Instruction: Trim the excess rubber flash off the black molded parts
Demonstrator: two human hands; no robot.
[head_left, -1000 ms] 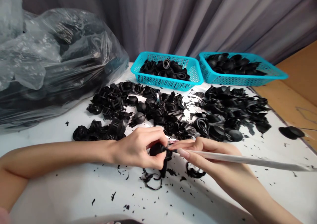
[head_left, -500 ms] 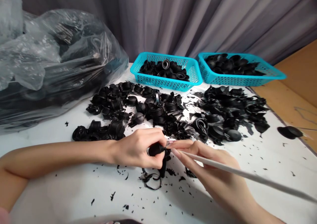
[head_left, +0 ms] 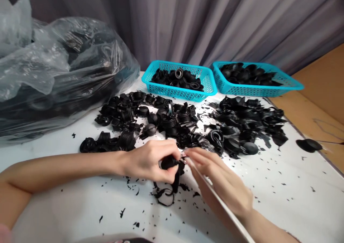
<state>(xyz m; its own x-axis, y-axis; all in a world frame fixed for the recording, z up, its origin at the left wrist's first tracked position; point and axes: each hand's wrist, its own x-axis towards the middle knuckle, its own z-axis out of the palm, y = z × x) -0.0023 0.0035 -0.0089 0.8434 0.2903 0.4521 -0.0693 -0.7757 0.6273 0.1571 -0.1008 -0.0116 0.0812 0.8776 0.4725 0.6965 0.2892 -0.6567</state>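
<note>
A person's left hand (head_left: pixel 153 160) holds a rounded black piece (head_left: pixel 168 162) over a white tabletop (head_left: pixel 67 207), its grip narrow, with thumb and fingers curled around the part. The right hand (head_left: pixel 224 180) meets it from the other side, its own narrow grip pinching a long, pale stick (head_left: pixel 224 204) that slants down toward the lower right of the view. The fingertips of both hands nearly meet beside the piece, where the contact between stick and part is too small to make out. Just below the left hand lie thin black loops (head_left: pixel 165 197), with dark scraps scattered around them. Beyond the hands spread a heap of ribbed black parts (head_left: pixel 169 123) and, to its right, another dark heap (head_left: pixel 244 123). Two turquoise baskets, the left basket (head_left: pixel 177 91) and the right basket (head_left: pixel 252 90), stand behind the heaps, each holding black parts. A clear plastic bag (head_left: pixel 80 71) bulges with dark contents at left, a gray curtain (head_left: pixel 172 24) hangs behind, and a black disc-like piece (head_left: pixel 309 145) lies near the right edge
</note>
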